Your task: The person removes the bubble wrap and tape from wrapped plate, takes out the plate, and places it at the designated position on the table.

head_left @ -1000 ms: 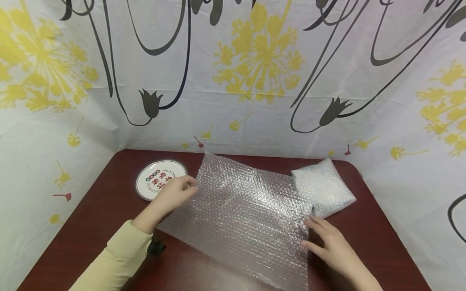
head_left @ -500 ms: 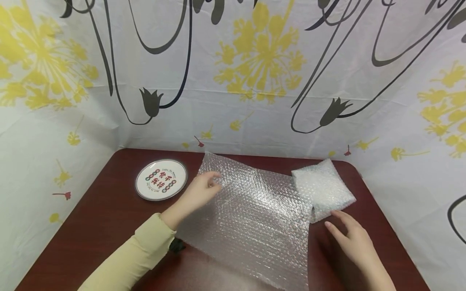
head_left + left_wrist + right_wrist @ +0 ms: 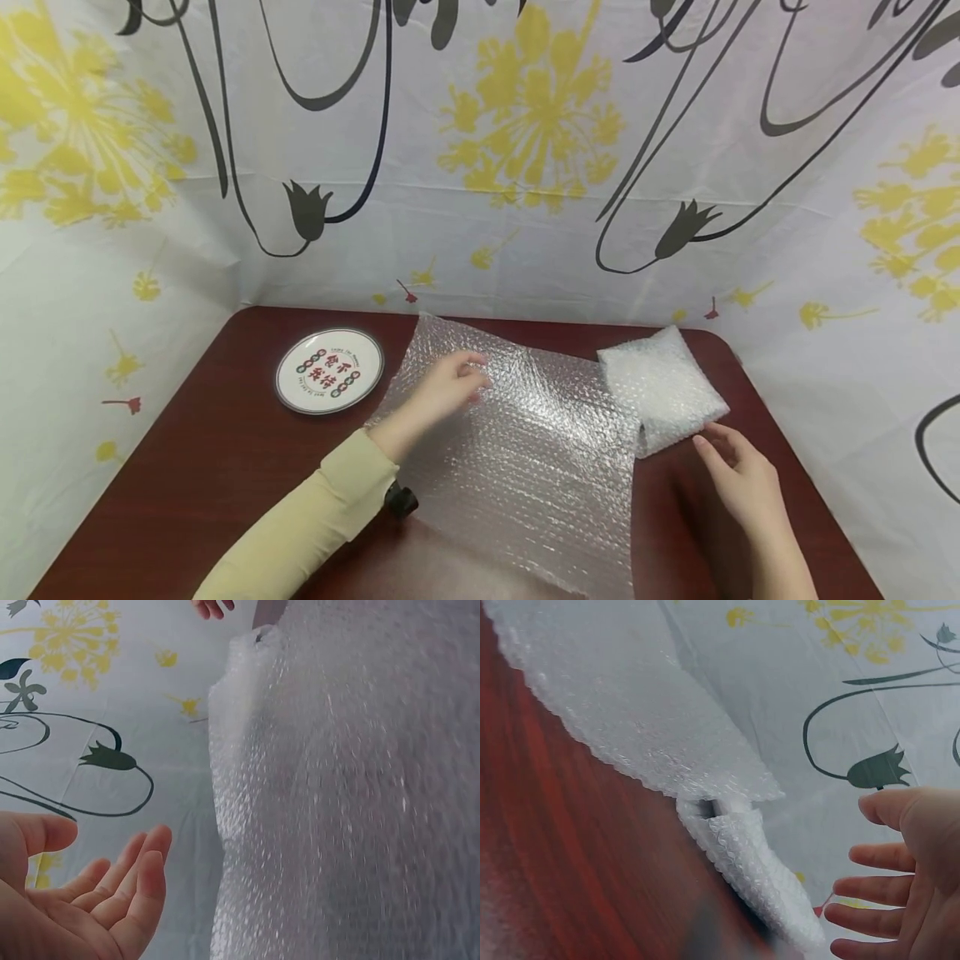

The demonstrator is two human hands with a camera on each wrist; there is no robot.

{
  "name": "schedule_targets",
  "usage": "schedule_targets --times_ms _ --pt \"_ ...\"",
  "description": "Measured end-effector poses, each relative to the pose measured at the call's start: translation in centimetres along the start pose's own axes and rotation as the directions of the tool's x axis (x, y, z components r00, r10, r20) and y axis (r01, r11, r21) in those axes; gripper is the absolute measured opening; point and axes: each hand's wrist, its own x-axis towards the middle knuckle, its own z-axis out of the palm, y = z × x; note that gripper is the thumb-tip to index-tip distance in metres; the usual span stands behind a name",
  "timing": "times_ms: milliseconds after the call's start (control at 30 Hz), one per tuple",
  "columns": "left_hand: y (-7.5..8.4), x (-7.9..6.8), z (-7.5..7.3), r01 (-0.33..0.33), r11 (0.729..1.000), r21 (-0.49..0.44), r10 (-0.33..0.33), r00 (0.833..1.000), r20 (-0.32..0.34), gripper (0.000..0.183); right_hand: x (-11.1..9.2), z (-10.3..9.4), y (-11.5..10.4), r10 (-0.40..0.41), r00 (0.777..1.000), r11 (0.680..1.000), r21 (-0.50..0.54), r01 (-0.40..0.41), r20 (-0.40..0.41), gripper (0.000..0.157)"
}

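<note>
Plate [image 3: 330,372] sits at middle left of the head view. The left hand [image 3: 442,392] has moved away from it, over the bubble sheet [image 3: 525,458] in the centre; the right hand [image 3: 750,479] has come to the white packet [image 3: 660,383] on the right, so work looks centred there. A sleeve [image 3: 330,508] hides some sheet. Left wrist view: fingers [image 3: 146,900] at lower left bend loosely, holding nothing. Right wrist view: fingers at lower right are spread, holding nothing, near the packet.

I see glossy, pebbled clear-plastic bubble-wrap sheet [image 3: 540,467], a frostier bubble-wrap packet [image 3: 663,387], smooth shiny plate [image 3: 330,371], wood-grained, semi-gloss worktop [image 3: 202,450] and matt, creased backdrop [image 3: 420,183].
</note>
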Motion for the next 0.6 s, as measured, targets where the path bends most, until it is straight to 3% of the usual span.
schedule_targets --times_ms 233,600 --pt "-0.2 1.1 1.7 0.046 0.992 -0.115 -0.043 0.999 0.026 0.039 0.8 -0.2 0.4 0.044 0.999 0.999 0.019 -0.044 -0.007 0.053" --pt "0.4 3.3 4.2 0.071 0.983 -0.171 -0.068 0.997 0.022 0.036 1.8 -0.6 1.3 0.165 0.986 0.982 0.09 -0.164 -0.005 0.056"
